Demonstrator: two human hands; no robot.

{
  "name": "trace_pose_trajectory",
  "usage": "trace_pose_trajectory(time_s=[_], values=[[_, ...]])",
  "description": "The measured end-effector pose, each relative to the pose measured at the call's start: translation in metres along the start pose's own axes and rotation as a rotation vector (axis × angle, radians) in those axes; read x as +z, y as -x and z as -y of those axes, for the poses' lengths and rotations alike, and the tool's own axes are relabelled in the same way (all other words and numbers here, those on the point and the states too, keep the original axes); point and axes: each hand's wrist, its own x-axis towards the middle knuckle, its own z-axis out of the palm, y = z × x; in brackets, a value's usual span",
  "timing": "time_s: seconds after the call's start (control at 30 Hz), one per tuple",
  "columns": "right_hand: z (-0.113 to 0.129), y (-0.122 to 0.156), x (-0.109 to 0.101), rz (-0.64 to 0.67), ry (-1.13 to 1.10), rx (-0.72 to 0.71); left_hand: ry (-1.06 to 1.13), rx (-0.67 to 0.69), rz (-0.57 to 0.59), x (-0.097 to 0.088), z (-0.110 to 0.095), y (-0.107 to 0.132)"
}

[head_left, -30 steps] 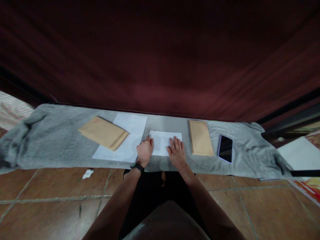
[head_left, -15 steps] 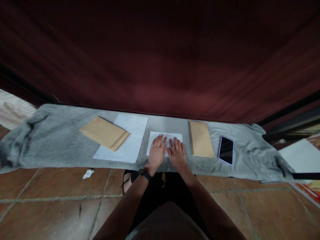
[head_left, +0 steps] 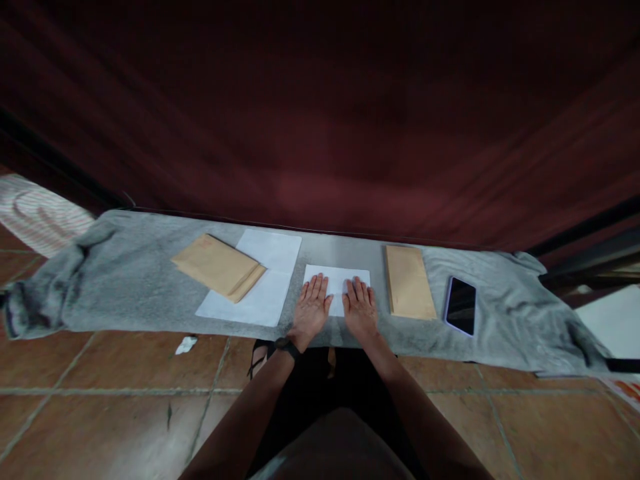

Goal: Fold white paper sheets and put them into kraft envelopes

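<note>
A small white sheet of paper (head_left: 337, 283), perhaps folded, lies flat in front of me. On its left part rests my left hand (head_left: 312, 307), palm down with the fingers stretched out. My right hand (head_left: 360, 308) lies flat on the right part in the same way. Between the two hands a strip of the paper shows; the rest is under the palms. To the right is a stack of brown envelopes (head_left: 410, 283). More brown envelopes (head_left: 215, 265) lie fanned over larger white sheets (head_left: 277, 267) on the left.
All this rests on a narrow bench covered with grey cloth (head_left: 130, 287). A phone (head_left: 461, 307) lies right of the envelopes. Behind the bench stands a dark red panel (head_left: 320, 147). A crumpled white scrap (head_left: 186, 345) is on the tiled floor (head_left: 125, 420).
My hands have slid apart, left hand leftward and right hand rightward over the paper, so more of its middle shows. The whole view has shifted slightly.
</note>
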Motion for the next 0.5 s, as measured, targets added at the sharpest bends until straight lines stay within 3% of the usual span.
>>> trace_pose_trajectory(time_s=[0.27, 0.5], values=[[0.026, -0.036, 0.007, 0.078, -0.063, -0.087, -0.030, 0.013, 0.038, 0.000, -0.002, 0.000], [0.007, -0.032, 0.011, 0.022, -0.005, -0.005, -0.017, -0.003, 0.009, 0.002, 0.001, 0.001]])
